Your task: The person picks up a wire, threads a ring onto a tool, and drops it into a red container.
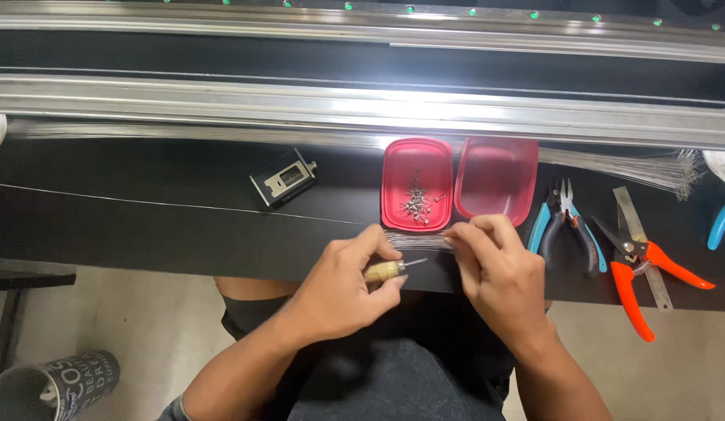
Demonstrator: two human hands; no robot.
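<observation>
1. Seen from above, both forearms rise from the bottom edge and angle inward, so the hands meet at the near edge of a black table (144, 226).
2. The left hand (343, 284) is curled nearly closed, knuckles up. Thumb and fingers pinch a small tool (387, 270) with a pale wooden handle; its thin metal tip points right, toward the other hand.
3. The right hand (495, 269) is bent at the wrist, its fingers drawn together. The fingertips press down on a bundle of fine wires (417, 240) lying flat across the table edge.
4. The wires sit between the two hands, just above the tool's tip. Whether the tip touches them cannot be told.
5. Just beyond the hands is a red tray (394, 195) holding small metal pieces (417, 204). A second red tray (496, 181), its matching lid perhaps, lies beside it on the right.
6. Right of the right hand lie blue pliers (561, 226), then orange snips (639, 273) resting over a steel ruler (660, 290).
7. Left of the trays sits a small grey device (283, 181), well apart from the hands.
8. Long metal rails (222, 101) run across the far side of the table.
</observation>
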